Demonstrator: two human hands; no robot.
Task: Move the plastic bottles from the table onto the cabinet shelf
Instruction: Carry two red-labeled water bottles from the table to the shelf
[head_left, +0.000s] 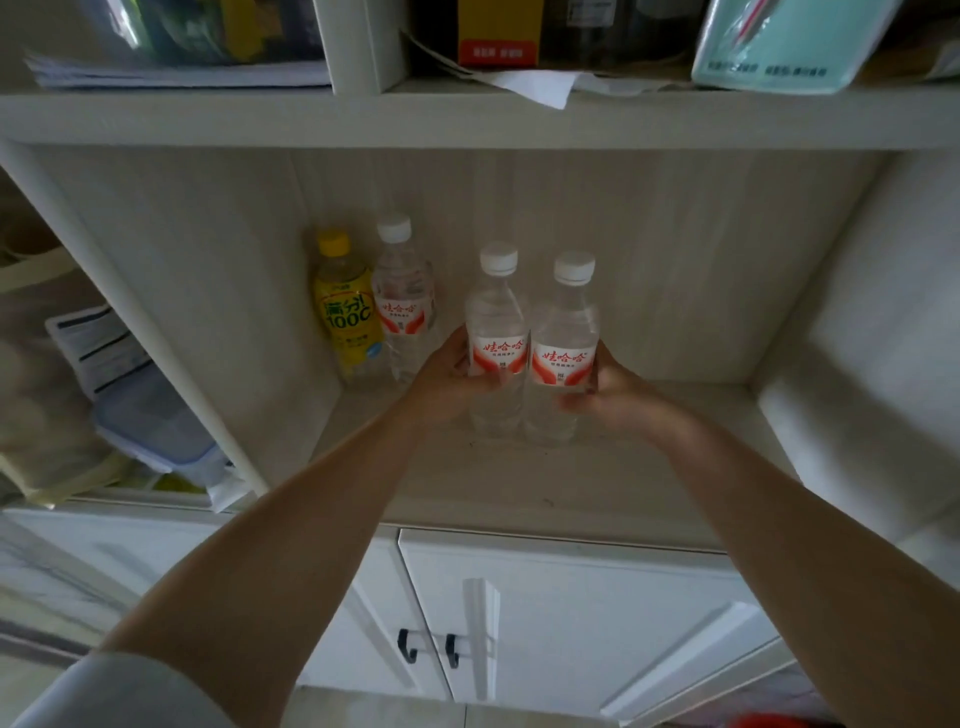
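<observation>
Two clear water bottles with white caps and red-and-white labels stand side by side on the cabinet shelf (519, 483). My left hand (447, 382) grips the left water bottle (496, 322) around its label. My right hand (608, 389) grips the right water bottle (566, 332) the same way. Both bottles are upright with their bases on or just above the shelf board. Further back on the shelf stand a yellow drink bottle (345, 306) with a yellow cap and a third clear water bottle (405, 301), close together and upright.
The shelf bay is bounded by a white post (130, 312) on the left and a side wall (857, 338) on the right. The board above (467, 122) carries boxes and papers. A lidded plastic box (150, 415) lies in the left bay. White cabinet doors (545, 623) are below.
</observation>
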